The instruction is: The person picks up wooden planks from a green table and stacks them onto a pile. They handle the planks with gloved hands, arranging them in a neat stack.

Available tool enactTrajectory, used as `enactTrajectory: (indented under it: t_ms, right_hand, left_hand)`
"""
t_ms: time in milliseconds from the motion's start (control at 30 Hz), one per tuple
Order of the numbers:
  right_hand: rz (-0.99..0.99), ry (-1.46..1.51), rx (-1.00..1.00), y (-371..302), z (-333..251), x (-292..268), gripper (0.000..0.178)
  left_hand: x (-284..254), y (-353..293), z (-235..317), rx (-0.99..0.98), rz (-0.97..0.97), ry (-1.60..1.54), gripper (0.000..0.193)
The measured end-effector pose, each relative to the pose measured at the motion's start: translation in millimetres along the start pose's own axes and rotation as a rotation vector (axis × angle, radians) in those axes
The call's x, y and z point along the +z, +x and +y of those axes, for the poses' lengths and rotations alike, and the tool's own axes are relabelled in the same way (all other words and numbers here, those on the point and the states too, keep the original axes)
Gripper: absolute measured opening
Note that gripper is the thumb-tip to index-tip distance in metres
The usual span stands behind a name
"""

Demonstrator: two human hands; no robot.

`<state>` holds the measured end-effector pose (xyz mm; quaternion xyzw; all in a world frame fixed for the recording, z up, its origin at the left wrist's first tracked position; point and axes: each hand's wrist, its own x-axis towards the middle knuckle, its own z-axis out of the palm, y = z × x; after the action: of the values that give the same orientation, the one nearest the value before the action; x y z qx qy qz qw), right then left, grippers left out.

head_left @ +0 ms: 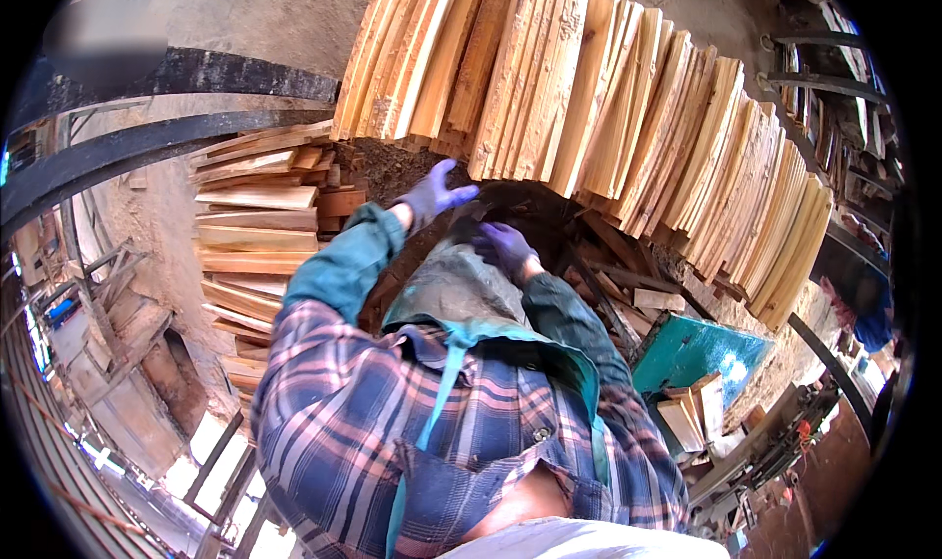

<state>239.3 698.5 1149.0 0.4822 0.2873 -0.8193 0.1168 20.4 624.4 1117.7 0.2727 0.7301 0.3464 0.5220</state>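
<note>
Both gloved hands are reaching at frame centre, the left hand spreading open and empty beneath the upper row of wooden slats, the right hand curling empty over the dark apron, with no slat yet being gripped.

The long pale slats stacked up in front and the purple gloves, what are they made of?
The long pale slats look like raw sawn wood: tan and orange grain, rough faces, no paint or shine. The thin purple gloves on the left hand and right hand seem to be rubbery, perhaps nitrile or latex: they cling smoothly to the fingers. The exact kind cannot be told.
</note>
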Motion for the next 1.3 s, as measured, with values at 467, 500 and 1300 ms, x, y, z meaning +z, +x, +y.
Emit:
enactTrajectory:
  t_ms: [467,500,1300]
  right_hand:
    - [0.225,0.279,-0.372,-68,-39,-58,0.036]
    - [0.213,0.307,-0.392,-73,-49,-56,0.036]
    - [1.741,1.484,-1.144,-275,273,-124,0.034]
  left_hand:
    - [33,-8,170,0.219,-0.178,-0.325,0.037]
    - [38,-17,176,0.188,-0.187,-0.173,0.034]
    - [498,160,303,1.669,-0.406,1.18,0.051]
